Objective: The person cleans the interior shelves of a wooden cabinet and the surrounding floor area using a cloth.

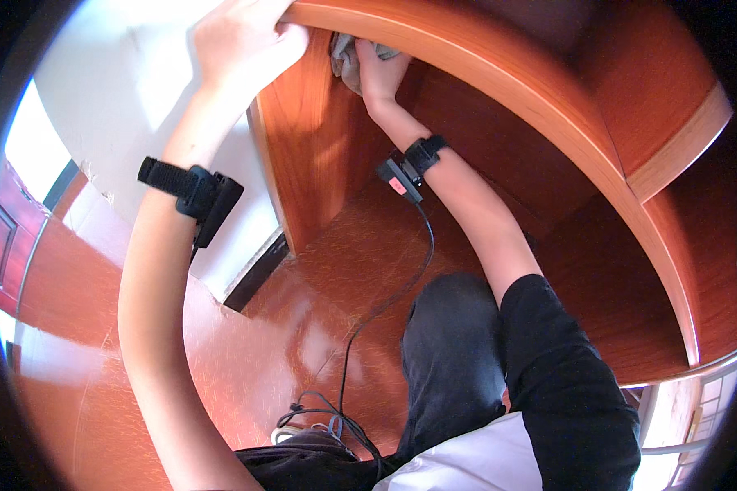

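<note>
At the top of the view my left hand (pixel 239 46) grips the left end of a curved wooden board (pixel 467 64), its thumb bent at the edge and its fingertips cut off by the frame. Lower and to the right, my right hand (pixel 382 70) reaches under that board. A crumpled grey cloth (pixel 346 61) is held in it, close against the inner face of the upright wooden side panel (pixel 310 141). The right fingertips are partly hidden by the cloth and the board.
Both wrists carry strapped black devices, the left one (pixel 206 196) and the right one (pixel 408 169). A black cable (pixel 350 344) runs down to my lap. My bent knee (pixel 454 331) is below the recess. A white wall (pixel 236 233) with a dark baseboard (pixel 258 270) adjoins the panel.
</note>
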Motion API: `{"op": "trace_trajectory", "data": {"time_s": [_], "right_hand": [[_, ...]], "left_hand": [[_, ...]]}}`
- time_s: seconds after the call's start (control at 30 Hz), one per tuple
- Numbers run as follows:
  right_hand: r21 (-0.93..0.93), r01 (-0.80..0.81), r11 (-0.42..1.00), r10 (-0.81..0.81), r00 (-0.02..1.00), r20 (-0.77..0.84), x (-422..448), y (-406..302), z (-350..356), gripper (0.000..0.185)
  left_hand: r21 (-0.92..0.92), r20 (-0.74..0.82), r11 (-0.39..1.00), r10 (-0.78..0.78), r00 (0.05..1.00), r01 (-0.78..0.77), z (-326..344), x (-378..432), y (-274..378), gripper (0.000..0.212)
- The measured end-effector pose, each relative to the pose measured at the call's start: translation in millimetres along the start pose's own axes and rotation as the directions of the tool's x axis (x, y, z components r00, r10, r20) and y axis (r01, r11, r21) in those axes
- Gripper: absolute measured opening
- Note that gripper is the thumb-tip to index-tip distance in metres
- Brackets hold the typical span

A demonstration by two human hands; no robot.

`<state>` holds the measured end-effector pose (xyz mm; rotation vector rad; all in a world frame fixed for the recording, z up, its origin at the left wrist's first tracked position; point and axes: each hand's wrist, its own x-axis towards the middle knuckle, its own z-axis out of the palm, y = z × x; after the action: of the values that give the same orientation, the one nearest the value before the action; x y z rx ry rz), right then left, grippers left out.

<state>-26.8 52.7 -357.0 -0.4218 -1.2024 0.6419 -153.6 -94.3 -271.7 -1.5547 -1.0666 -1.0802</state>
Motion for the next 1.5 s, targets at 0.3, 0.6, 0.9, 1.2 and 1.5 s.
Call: {"op": "trace_trajectory", "data": {"time_s": [0.3, 0.6, 0.9, 1.2, 1.5], "right_hand": [[-0.416, 0.229, 0.880, -0.110, 0.950, 0.291, -17.4, 27.7, -15.5, 0.118], [-0.362, 0.296, 0.884, -0.143, 0.908, 0.394, -95.3, 51.9, -25.5, 0.105], [0.025, 0.907, 0.421, -0.185, 0.059, 0.981, -155.8, 76.3, -89.0, 0.075], [0.424, 0.895, 0.140, -0.025, -0.425, 0.905, -167.3, 111.8, -103.8, 0.053], [0.578, 0.811, 0.091, -0.073, -0.574, 0.816, -168.2, 144.8, -116.2, 0.048]], "left_hand": [[-0.029, -0.155, 1.000, -0.011, 0.988, 0.007, -4.4, 7.4, 7.8, 0.013], [-0.020, -0.132, 0.999, -0.034, 0.991, 0.032, -6.7, 7.6, 5.8, 0.009], [-0.024, -0.113, 0.997, -0.074, 0.991, 0.072, -5.5, 8.0, 10.3, 0.009], [-0.045, -0.135, 0.996, -0.083, 0.987, 0.077, -2.7, 3.8, 3.4, 0.008], [-0.016, -0.163, 0.995, -0.097, 0.982, 0.096, 2.9, 0.0, -1.8, 0.009]]}}
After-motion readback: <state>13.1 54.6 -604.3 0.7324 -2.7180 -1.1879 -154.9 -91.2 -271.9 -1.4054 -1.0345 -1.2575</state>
